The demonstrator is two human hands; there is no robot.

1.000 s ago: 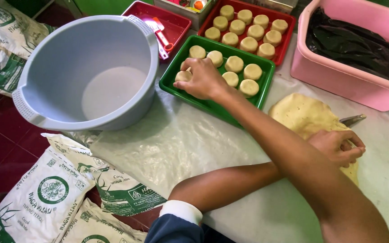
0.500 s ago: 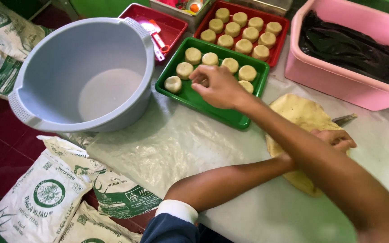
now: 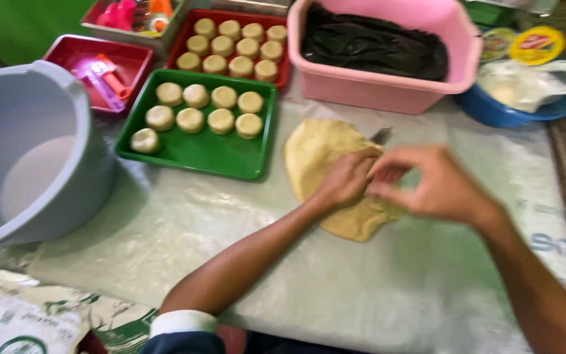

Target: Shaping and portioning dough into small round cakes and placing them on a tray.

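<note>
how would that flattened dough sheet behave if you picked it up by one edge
The dough sheet lies thin and flat with uneven edges, so it would probably droop and stretch rather than stay stiff. It looks soft where the left hand presses on it, so it may tear under its own weight. It might also cling slightly to the plastic table cover.

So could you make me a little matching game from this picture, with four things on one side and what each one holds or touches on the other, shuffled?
Things:
1. green tray
2. pink tub
3. grey bucket
4. left hand

What it holds or touches:
A. dark, shiny stuff piled inside
B. nothing to be seen inside
C. nine round pale dough pieces
D. the flat yellow dough sheet on the table

Pairs: 1-C, 2-A, 3-B, 4-D
</note>
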